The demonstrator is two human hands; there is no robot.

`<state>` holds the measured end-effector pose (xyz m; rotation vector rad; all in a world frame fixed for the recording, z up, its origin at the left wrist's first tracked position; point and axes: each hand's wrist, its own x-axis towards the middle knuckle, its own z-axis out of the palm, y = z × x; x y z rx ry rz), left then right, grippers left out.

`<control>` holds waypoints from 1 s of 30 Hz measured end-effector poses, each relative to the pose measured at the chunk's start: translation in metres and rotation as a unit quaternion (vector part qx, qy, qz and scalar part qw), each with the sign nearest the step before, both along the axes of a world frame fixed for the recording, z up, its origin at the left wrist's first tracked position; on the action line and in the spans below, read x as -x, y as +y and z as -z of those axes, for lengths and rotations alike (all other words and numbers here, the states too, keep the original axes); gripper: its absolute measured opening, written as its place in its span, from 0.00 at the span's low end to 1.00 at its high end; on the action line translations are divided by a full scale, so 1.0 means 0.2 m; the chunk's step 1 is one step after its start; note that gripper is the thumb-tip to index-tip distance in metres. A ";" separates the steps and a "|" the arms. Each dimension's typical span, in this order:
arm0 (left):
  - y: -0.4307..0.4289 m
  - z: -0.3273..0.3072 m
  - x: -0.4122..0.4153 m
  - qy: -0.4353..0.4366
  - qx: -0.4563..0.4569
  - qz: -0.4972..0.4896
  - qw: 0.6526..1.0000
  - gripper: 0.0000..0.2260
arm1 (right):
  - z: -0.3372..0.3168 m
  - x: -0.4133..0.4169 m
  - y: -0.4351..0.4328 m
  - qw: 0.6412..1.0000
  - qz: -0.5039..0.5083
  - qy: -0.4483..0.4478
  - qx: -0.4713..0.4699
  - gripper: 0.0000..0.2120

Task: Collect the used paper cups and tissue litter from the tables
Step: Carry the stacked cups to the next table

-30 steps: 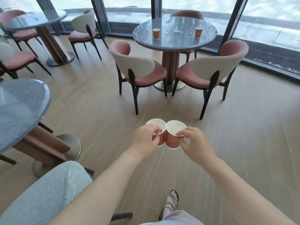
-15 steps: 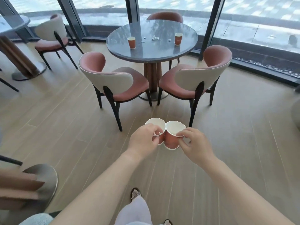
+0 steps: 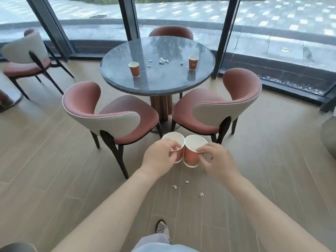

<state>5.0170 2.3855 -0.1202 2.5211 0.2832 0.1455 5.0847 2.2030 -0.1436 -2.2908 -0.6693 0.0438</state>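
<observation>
My left hand (image 3: pixel 160 157) grips an orange paper cup (image 3: pixel 175 142) by its rim. My right hand (image 3: pixel 216 160) pinches the rim of a second orange cup (image 3: pixel 191 155); the two cups touch side by side over the floor. Ahead, the round dark table (image 3: pixel 158 82) carries two more orange cups, one at the left (image 3: pixel 134 69) and one at the right (image 3: pixel 193 62). Small white tissue scraps (image 3: pixel 162 60) lie between them. More tissue bits (image 3: pixel 187 187) lie on the wooden floor below my hands.
Two pink and cream chairs stand between me and the table, one left (image 3: pixel 109 115) and one right (image 3: pixel 218 108), with a gap between them. A third chair (image 3: pixel 171 32) sits behind the table, another chair (image 3: pixel 25 57) at far left. Glass walls with dark frames (image 3: pixel 225 37) run behind.
I have walked closer to the table and it now sits centred ahead. Both hands keep the same hold on the cups. Tissue bits on the floor have come into view.
</observation>
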 end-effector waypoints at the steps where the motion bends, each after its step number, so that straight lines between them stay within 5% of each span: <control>1: 0.06 -0.01 -0.07 0.002 -0.002 0.007 1.000 0.10 | 0.00 -0.06 0.06 1.000 0.004 -0.002 -0.003 0.09; 30: 0.85 0.02 -1.63 0.036 -0.007 -0.006 0.999 0.16 | 0.00 -1.68 0.86 1.000 -0.029 0.012 -0.004 0.07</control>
